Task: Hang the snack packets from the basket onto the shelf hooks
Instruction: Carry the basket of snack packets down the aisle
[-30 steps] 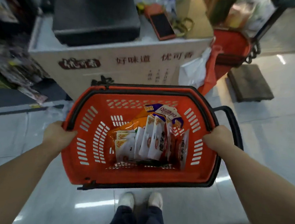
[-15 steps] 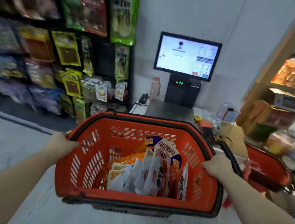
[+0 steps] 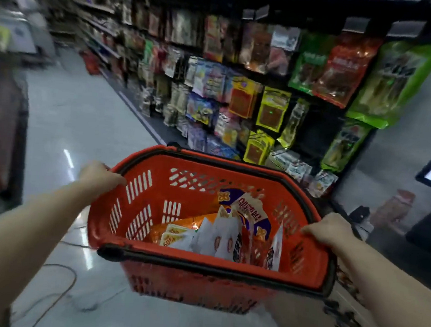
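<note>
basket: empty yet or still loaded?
Loaded. The orange basket holds a cluster of snack packets, mostly white ones standing on edge. Left hand and right hand grip its rim.

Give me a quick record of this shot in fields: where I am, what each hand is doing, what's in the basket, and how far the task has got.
place: shop aisle beside a shelf hung with packets
left hand: grips the basket's left rim
right hand: grips the basket's right rim
basket: orange, held off the floor
contents: snack packets, white, orange and purple
task progress: no packet taken out yet
</note>
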Available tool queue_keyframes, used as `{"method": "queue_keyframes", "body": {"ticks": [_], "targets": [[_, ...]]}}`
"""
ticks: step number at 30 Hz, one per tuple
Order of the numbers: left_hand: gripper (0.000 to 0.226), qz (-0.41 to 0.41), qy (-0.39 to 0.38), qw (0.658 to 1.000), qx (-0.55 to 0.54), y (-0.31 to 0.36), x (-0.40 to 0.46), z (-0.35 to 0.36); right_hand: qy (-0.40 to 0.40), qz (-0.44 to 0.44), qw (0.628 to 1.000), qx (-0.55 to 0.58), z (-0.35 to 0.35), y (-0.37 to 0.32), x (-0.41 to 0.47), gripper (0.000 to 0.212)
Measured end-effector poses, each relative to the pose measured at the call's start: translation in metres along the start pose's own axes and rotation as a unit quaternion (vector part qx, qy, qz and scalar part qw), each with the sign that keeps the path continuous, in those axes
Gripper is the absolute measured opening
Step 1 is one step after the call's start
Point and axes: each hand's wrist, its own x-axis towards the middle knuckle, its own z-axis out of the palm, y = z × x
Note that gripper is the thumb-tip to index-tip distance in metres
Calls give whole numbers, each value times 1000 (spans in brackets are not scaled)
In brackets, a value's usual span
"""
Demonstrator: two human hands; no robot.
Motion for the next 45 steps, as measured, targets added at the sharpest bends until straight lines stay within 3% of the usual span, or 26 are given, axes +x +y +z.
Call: {"method": "queue_keyframes", "body": {"ticks": [5, 13, 19, 26, 32, 39, 45], "targets": [[30, -64, 55, 996, 14, -48, 89, -67, -25, -79, 996, -15, 38, -145, 42, 41], [21, -133, 141, 978, -71, -90, 209, -137, -25, -143, 989, 37, 88, -344, 112, 32], [19, -159, 178, 967, -87, -85, 329, -152, -45, -202, 976, 70, 119, -483, 209, 26], [24, -219, 229, 946, -66, -62, 481, -151, -94, -263, 957, 73, 147, -662, 349, 35], [26, -239, 247, 936, -73, -42, 607, -157, -79, -289, 952, 70, 157, -799, 432, 42], [28, -217, 246, 940, -92, -44, 789, -172, -61, -295, 952, 46, 190, -957, 518, 49], [24, -209, 233, 945, -97, -51, 1010, -215, -71, -270, 959, 42, 228, -1135, 600, 50]]}}
